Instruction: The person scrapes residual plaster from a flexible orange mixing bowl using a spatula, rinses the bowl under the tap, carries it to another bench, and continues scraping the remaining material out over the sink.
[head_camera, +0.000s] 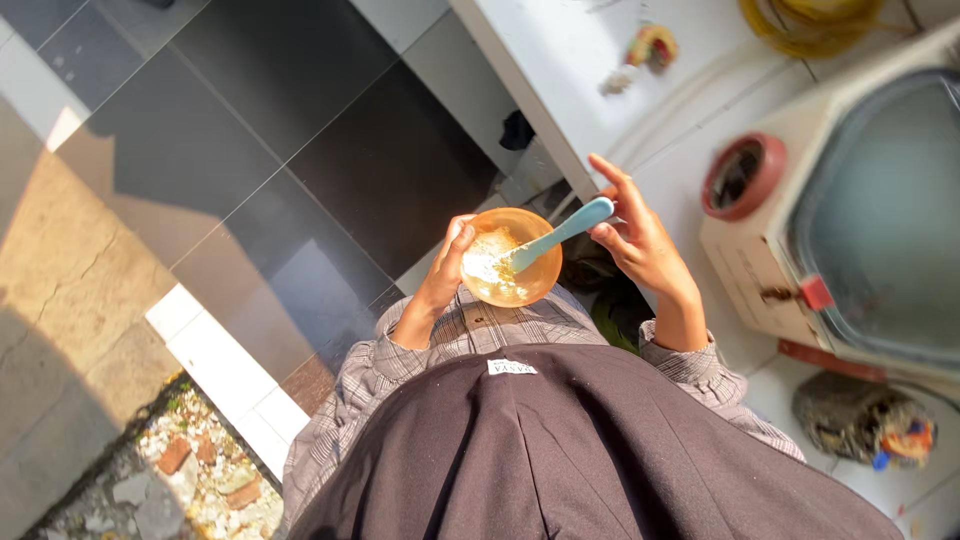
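Left hand (446, 262) is cupped around the rim of a small orange bowl (535, 275), gripping it at chest height above the dark floor tiles (300, 120). Right hand (640, 235), at the bowl's 3 o'clock, pinches a pale blue spoon (560, 232) whose tip sits in the pale crumbly stuff (490, 262). Looks maybe half mixed to me, lumps showing on top. Hard to tell what the food is, glare washes it out. At 2 o'clock a white machine (860, 220) is cut off by the frame.
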